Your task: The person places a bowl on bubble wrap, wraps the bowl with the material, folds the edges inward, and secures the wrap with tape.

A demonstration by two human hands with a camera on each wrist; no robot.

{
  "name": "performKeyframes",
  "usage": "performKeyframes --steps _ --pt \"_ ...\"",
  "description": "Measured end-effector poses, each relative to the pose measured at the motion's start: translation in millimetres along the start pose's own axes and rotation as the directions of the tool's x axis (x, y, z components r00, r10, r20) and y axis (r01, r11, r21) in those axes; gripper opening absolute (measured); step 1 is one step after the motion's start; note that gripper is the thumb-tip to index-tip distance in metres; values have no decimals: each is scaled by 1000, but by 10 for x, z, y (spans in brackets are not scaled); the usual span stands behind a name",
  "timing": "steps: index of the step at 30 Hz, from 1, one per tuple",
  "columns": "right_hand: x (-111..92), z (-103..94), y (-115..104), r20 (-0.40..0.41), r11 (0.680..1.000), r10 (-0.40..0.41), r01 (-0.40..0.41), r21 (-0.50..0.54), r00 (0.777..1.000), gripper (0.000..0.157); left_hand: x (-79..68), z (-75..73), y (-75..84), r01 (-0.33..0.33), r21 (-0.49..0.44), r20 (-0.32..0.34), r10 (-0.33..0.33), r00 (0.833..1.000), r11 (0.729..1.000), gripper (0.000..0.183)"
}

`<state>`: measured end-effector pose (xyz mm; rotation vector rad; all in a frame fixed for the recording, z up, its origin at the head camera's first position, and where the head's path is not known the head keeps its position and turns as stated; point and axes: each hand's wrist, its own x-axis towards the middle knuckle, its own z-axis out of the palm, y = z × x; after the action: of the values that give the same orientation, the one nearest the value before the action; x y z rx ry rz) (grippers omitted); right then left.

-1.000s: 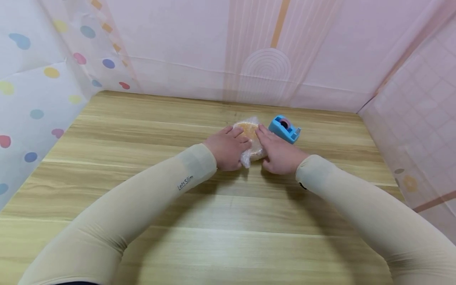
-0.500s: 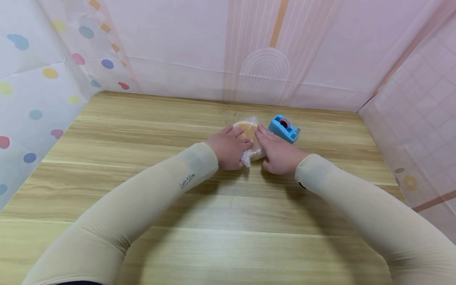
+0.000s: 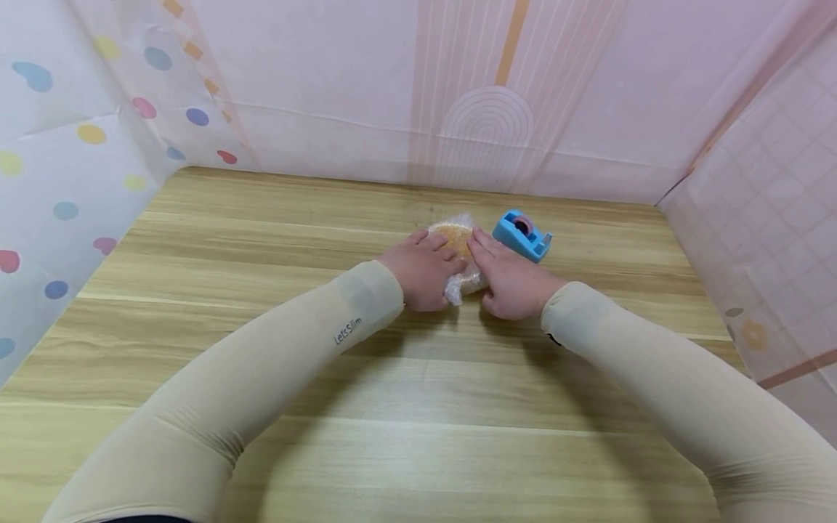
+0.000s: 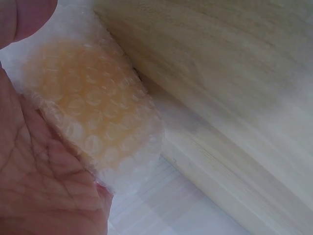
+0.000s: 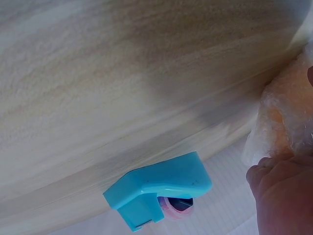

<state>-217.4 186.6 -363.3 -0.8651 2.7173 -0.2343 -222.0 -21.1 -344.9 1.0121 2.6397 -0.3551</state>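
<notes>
A round orange-yellow object in clear bubble wrap (image 3: pixel 460 238) lies on the table, a loose twist of wrap at its near end. My left hand (image 3: pixel 423 274) rests on its left side with spread, mostly straight fingers reaching over the top. From the right, my right hand (image 3: pixel 519 282) presses it, fingers extended along the upper edge and thumb low at the side. In the left wrist view, the palm (image 4: pixel 44 171) lies close against the bubbles. The wrap's underside is hidden, so what the object is cannot be told.
A blue tape dispenser (image 3: pixel 522 236) with a pinkish roll stands just behind my right hand. The wood-grain table (image 3: pixel 418 407) ends at a patterned pink back wall (image 3: pixel 327 87), with patterned walls on the left and right.
My left hand has crept slightly to the right over the wrap, and the twisted near end shifted a little with it. The right hand stays almost still.
</notes>
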Motion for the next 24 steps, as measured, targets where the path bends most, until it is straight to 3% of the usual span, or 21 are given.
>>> performKeyframes --steps 13,24 --pt "-4 -13 -30 4 1000 1 -1 9 1000 99 10 -10 0 3 12 16 -3 1000 1000 77" --pt "-3 0 -40 6 1000 -4 4 1 1000 98 15 16 -56 -40 -26 21 41 999 999 78"
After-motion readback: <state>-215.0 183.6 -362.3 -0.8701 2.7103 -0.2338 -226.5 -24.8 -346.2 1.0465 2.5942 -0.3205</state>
